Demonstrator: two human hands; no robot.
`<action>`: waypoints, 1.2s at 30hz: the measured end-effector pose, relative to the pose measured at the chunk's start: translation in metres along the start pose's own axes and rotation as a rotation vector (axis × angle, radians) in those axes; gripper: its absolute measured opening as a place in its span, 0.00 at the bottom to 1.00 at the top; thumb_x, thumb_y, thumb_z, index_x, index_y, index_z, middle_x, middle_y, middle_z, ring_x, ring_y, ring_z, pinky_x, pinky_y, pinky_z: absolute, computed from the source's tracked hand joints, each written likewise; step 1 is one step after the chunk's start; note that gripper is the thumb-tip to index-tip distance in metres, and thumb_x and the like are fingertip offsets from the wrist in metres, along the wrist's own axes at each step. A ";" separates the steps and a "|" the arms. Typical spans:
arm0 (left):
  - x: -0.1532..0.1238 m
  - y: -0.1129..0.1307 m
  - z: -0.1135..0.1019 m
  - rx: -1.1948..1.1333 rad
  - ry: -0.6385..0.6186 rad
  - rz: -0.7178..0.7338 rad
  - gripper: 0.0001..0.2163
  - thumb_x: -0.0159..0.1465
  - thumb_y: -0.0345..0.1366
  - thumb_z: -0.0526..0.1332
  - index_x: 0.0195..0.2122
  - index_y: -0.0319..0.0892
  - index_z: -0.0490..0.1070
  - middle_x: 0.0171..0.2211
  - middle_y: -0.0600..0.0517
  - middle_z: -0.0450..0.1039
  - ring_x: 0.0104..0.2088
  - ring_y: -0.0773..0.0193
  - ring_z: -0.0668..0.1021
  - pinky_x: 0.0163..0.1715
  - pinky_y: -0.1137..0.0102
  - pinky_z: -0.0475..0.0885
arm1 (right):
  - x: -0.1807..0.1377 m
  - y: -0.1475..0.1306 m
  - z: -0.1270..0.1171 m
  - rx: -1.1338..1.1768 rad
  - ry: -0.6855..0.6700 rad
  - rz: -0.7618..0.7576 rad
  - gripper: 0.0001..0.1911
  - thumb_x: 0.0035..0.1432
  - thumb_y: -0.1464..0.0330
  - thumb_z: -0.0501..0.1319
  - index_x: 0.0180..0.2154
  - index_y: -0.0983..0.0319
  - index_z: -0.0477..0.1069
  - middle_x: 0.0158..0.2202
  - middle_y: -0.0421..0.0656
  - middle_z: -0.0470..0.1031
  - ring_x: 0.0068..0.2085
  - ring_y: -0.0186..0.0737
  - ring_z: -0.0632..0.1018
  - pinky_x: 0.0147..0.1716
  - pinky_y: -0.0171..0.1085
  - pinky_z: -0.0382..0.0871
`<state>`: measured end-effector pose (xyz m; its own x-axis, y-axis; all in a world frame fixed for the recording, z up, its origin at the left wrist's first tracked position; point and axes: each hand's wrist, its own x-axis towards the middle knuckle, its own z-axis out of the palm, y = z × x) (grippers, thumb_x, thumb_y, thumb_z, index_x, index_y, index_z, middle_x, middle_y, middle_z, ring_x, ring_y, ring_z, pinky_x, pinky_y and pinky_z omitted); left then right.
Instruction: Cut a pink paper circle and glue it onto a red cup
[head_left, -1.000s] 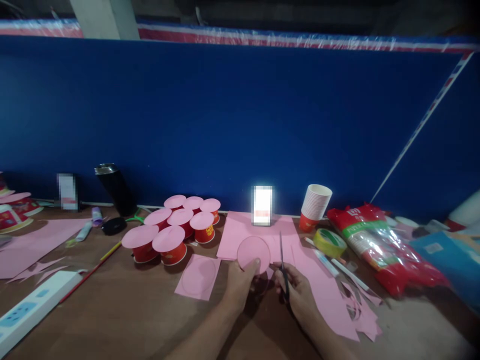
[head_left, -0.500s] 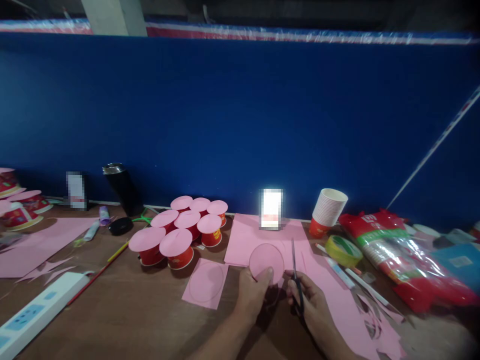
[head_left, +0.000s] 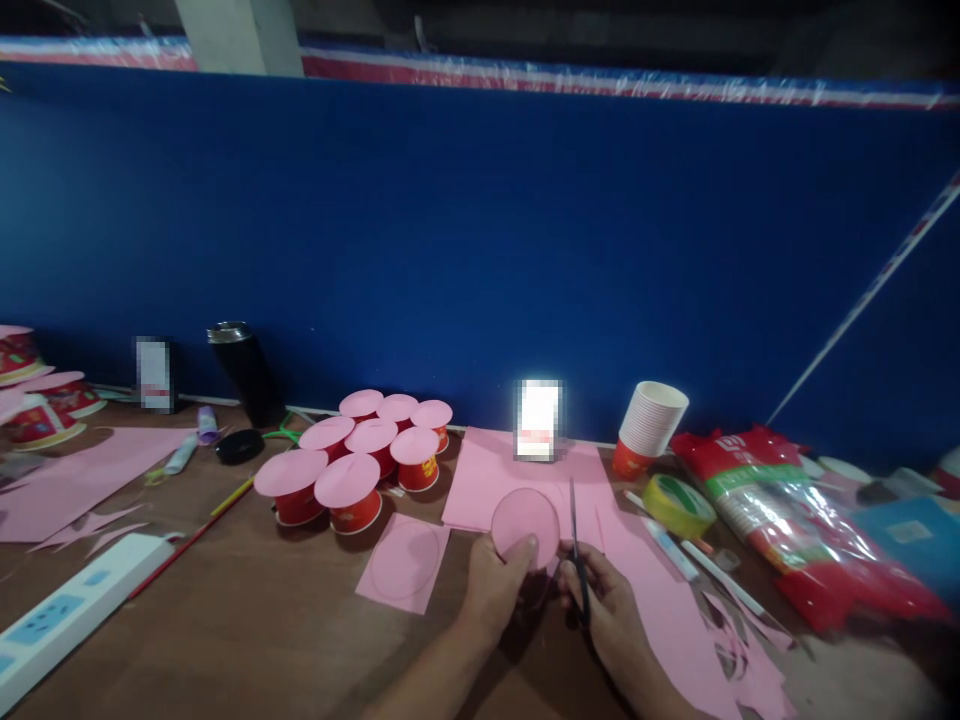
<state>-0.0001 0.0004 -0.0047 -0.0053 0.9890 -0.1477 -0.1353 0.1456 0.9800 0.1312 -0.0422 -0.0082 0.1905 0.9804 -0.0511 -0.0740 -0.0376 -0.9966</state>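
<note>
At lower centre, my left hand (head_left: 491,588) pinches a pink disc (head_left: 523,520), apparently for steadiness; my right hand (head_left: 606,598) grips scissors (head_left: 577,558).

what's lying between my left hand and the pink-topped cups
A pink paper square lies flat on the table between your left hand and the pink-topped cups; the head view shows it.

The paper disc (head_left: 523,518) is pink with a darker outline; the half-hidden scissors handles (head_left: 583,598) look black.
</note>
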 end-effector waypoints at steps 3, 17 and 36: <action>0.000 0.001 0.000 0.021 -0.003 0.034 0.12 0.52 0.40 0.66 0.25 0.33 0.75 0.19 0.49 0.72 0.19 0.67 0.71 0.18 0.75 0.65 | 0.000 0.001 -0.001 -0.005 -0.016 -0.024 0.28 0.48 0.51 0.66 0.44 0.63 0.71 0.22 0.38 0.67 0.22 0.32 0.67 0.19 0.31 0.61; 0.001 0.001 0.001 -0.035 -0.010 0.095 0.13 0.52 0.41 0.66 0.28 0.33 0.76 0.22 0.48 0.75 0.21 0.66 0.73 0.20 0.74 0.67 | 0.002 0.005 -0.003 -0.018 0.021 -0.095 0.30 0.52 0.52 0.63 0.52 0.62 0.63 0.23 0.36 0.68 0.22 0.33 0.69 0.17 0.29 0.60; -0.001 -0.002 0.000 0.004 -0.033 0.050 0.14 0.53 0.42 0.66 0.28 0.33 0.73 0.17 0.52 0.71 0.16 0.69 0.69 0.17 0.74 0.66 | -0.001 0.002 -0.002 -0.024 -0.027 -0.092 0.23 0.50 0.52 0.65 0.41 0.62 0.69 0.24 0.37 0.69 0.22 0.32 0.69 0.16 0.29 0.60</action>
<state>0.0001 -0.0011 -0.0063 0.0205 0.9954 -0.0940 -0.1315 0.0959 0.9867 0.1333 -0.0432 -0.0107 0.1689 0.9847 0.0417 -0.0338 0.0481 -0.9983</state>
